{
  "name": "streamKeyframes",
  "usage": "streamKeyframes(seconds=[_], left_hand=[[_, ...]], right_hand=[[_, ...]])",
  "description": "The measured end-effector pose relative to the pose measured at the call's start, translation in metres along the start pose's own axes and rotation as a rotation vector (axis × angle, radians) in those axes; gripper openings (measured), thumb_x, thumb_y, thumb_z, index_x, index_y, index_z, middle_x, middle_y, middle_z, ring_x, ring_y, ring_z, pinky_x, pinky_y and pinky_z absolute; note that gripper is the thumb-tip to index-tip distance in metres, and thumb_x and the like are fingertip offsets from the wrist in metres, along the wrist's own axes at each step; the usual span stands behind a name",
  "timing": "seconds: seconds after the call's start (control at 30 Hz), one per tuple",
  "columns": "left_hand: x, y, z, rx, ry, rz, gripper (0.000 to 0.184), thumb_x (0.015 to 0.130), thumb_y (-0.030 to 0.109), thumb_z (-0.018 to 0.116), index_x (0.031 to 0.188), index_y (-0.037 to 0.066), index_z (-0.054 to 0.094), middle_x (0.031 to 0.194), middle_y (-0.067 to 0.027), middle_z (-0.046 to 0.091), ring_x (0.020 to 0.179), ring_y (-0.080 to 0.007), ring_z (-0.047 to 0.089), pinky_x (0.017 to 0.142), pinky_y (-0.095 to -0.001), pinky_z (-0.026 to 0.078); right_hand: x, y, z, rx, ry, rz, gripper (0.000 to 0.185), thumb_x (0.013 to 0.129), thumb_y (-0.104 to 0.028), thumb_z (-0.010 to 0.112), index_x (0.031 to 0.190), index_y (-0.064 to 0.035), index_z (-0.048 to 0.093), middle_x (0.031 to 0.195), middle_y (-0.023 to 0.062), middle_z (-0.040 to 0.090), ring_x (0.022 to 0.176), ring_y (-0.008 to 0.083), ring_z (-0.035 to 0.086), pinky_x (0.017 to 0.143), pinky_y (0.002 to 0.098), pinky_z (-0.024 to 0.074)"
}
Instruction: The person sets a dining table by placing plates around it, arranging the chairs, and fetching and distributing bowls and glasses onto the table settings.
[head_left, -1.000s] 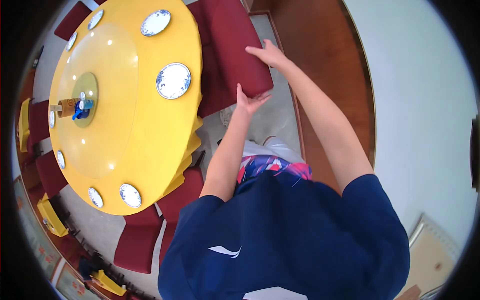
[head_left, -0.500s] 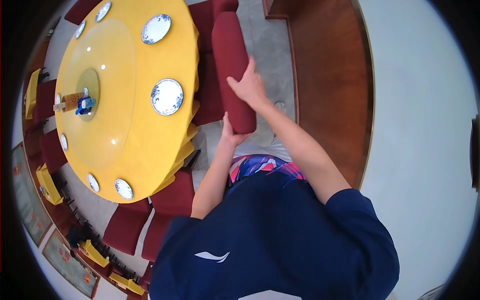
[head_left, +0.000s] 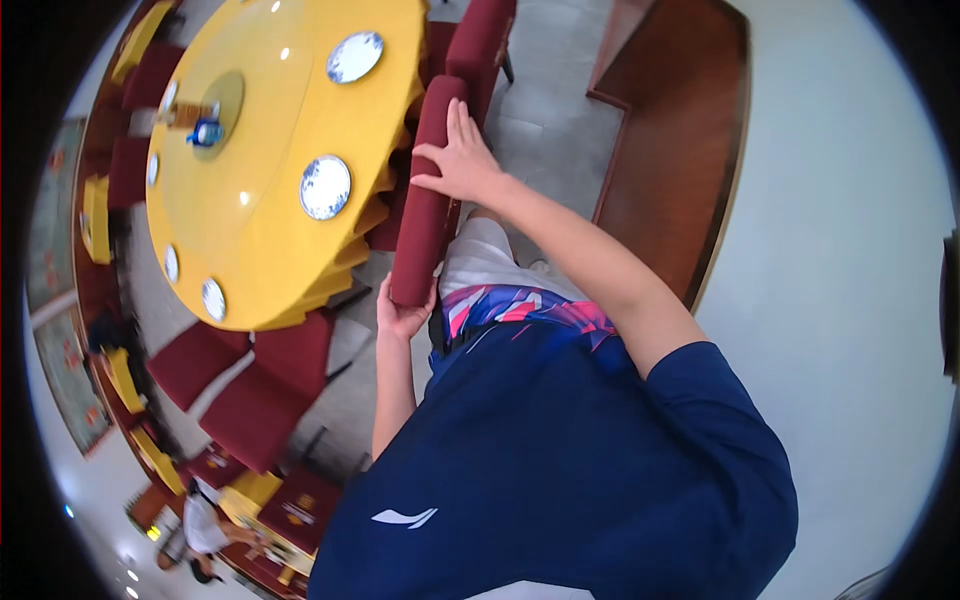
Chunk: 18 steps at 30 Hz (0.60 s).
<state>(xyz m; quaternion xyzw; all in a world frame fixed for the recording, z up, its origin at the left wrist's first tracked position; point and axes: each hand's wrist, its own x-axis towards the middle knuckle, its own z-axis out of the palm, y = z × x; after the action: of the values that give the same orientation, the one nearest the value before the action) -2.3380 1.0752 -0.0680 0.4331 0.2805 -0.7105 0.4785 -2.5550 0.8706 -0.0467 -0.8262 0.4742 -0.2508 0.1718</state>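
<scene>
A dark red upholstered chair (head_left: 420,225) stands with its backrest between my hands, close in front of my body. My left hand (head_left: 403,308) is wrapped round the near lower end of the backrest. Higher up, my right hand (head_left: 462,160) lies on the top of the same backrest with its fingers spread. The chair's seat is partly hidden beside the yellow cloth of a round table (head_left: 290,210). White plates with blue patterns lie round that table, one of them (head_left: 326,187) nearest the chair.
Another red chair (head_left: 483,45) stands just beyond. More red chairs (head_left: 265,400) are at the lower left. A brown wooden panel (head_left: 675,150) runs along the right, beside a pale wall (head_left: 840,250). A person in a white top (head_left: 203,522) is far off at the lower left.
The view has turned, and the backrest has swung leftward and nearer my body. My right hand has shifted from the outer side onto the backrest's top. My left hand still holds its near end.
</scene>
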Motion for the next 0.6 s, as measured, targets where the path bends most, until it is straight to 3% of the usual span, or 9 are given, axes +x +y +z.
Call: streamKeyframes(seconds=[0.1,0.2,0.23,0.27,0.3,0.4,0.43,0.53,0.6], left_hand=[[0.02,-0.01,0.0,-0.208,0.004,0.123,0.05,0.088,0.031,0.06,0.128,0.004,0.049,0.128,-0.0224,0.053,0.117,-0.0403,0.052,0.097,-0.0514,0.049],[0.025,-0.013,-0.002,-0.233,0.041,0.171,0.044,0.088,0.03,0.06,0.125,0.008,0.053,0.125,-0.0175,0.056,0.117,-0.0363,0.053,0.097,-0.052,0.048],[0.023,-0.015,0.001,-0.297,0.045,0.186,0.044,0.088,0.03,0.06,0.125,0.008,0.053,0.125,-0.0175,0.056,0.117,-0.0363,0.053,0.097,-0.052,0.048],[0.021,-0.018,0.005,-0.227,0.071,0.217,0.043,0.088,0.033,0.06,0.124,0.01,0.054,0.125,-0.0149,0.057,0.116,-0.0336,0.055,0.096,-0.051,0.048],[0.019,-0.018,0.011,-0.15,0.101,0.248,0.042,0.087,0.036,0.06,0.122,0.012,0.055,0.124,-0.0123,0.058,0.115,-0.0308,0.056,0.094,-0.0499,0.048],[0.019,-0.031,0.024,-0.469,0.306,0.228,0.044,0.089,0.042,0.056,0.123,0.013,0.054,0.122,-0.0108,0.058,0.114,-0.0296,0.055,0.096,-0.0491,0.045],[0.019,-0.04,0.029,-0.575,0.308,0.302,0.046,0.089,0.045,0.055,0.124,0.015,0.054,0.124,-0.0096,0.057,0.116,-0.0284,0.052,0.098,-0.0486,0.043],[0.017,-0.069,0.07,-0.831,0.446,0.497,0.052,0.088,0.053,0.054,0.126,0.017,0.052,0.129,-0.007,0.052,0.12,-0.026,0.047,0.101,-0.0471,0.039],[0.035,-0.076,0.088,-0.963,0.553,0.67,0.06,0.086,0.06,0.055,0.128,0.018,0.051,0.134,-0.0051,0.047,0.122,-0.0238,0.043,0.103,-0.0454,0.037]], right_hand=[[0.031,0.034,-0.016,-0.049,-0.149,-0.141,0.068,0.076,-0.066,0.063,0.129,-0.0241,0.06,0.154,0.0335,0.006,0.141,0.055,0.007,0.113,0.0618,0.0139],[0.061,0.058,-0.034,-0.14,-0.311,-0.365,0.078,0.067,-0.067,0.069,0.133,-0.0268,0.057,0.156,0.0254,0.013,0.143,0.0492,0.01,0.109,0.0709,0.0108],[0.074,0.066,-0.041,-0.162,-0.377,-0.44,0.084,0.06,-0.065,0.075,0.133,-0.027,0.056,0.156,0.0217,0.018,0.145,0.0431,0.013,0.107,0.0739,0.0119],[0.089,0.068,-0.053,-0.299,-0.456,-0.548,0.065,0.073,-0.046,0.073,0.133,-0.0264,0.055,0.153,0.0193,0.028,0.144,0.0395,0.019,0.107,0.0734,0.0152],[0.105,0.079,-0.042,-0.342,-0.397,-0.631,0.057,0.077,-0.035,0.068,0.131,-0.0247,0.055,0.148,0.018,0.035,0.142,0.0374,0.025,0.106,0.0733,0.0175],[0.125,0.096,-0.035,-0.271,-0.397,-0.794,0.047,0.082,-0.011,0.056,0.128,-0.0198,0.054,0.131,0.0141,0.051,0.13,0.032,0.043,0.105,0.0723,0.0226],[0.136,0.099,-0.034,-0.298,-0.432,-0.842,0.047,0.081,-0.012,0.059,0.128,-0.017,0.054,0.128,0.0121,0.053,0.124,0.0299,0.046,0.104,0.0711,0.0245],[0.169,0.095,-0.03,-0.407,-0.867,-0.869,0.062,0.072,-0.013,0.07,0.131,-0.0142,0.05,0.121,0.0123,0.055,0.118,0.0308,0.052,0.105,0.0682,0.0268],[0.183,0.106,-0.008,-0.312,-0.876,-1.034,0.065,0.07,-0.014,0.071,0.13,-0.0104,0.049,0.118,0.0142,0.056,0.115,0.0327,0.054,0.104,0.0626,0.033]])
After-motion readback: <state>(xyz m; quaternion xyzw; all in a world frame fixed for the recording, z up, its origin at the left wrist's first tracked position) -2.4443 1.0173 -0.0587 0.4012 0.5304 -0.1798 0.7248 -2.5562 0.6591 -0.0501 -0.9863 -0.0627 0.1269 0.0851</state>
